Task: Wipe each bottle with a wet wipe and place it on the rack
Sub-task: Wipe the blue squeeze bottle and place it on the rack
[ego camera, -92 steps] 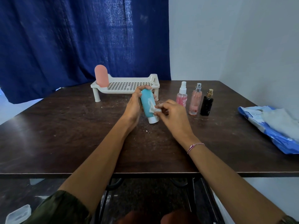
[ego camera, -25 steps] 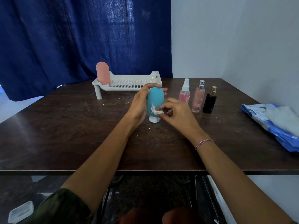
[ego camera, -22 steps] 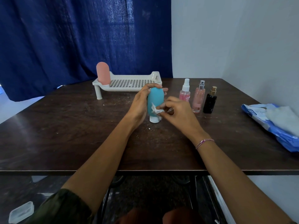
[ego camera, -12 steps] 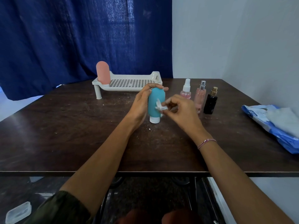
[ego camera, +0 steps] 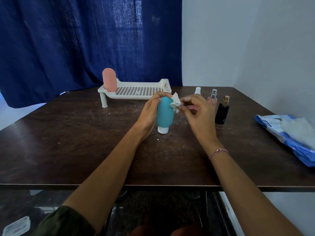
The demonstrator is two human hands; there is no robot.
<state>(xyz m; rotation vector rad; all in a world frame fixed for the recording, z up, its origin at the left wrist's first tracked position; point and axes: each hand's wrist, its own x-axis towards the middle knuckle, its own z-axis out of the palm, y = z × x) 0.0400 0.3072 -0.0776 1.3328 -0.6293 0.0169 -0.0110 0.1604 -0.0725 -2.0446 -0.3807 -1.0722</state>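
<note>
A teal squeeze bottle [ego camera: 164, 114] stands cap-down on the dark table [ego camera: 71, 143]. My left hand [ego camera: 150, 113] grips its left side and top. A crumpled white wet wipe [ego camera: 175, 102] is pinched in my right hand [ego camera: 198, 113] against the bottle's upper right. Behind my right hand stand a white-capped pink spray bottle [ego camera: 197, 90], mostly hidden, a pink perfume bottle [ego camera: 212, 98] and a black bottle [ego camera: 222, 111]. The white rack [ego camera: 136, 91] at the back holds a pink bottle [ego camera: 109, 80] on its left end.
A blue wet-wipe pack [ego camera: 288, 133] with a white wipe sticking out lies at the table's right edge. A blue curtain hangs behind the rack. A clear plastic lid [ego camera: 16, 226] lies on the floor at lower left.
The teal bottle has been set upright from a tilt. My right hand has carried the wipe up from the bottle's lower side to its upper right.
</note>
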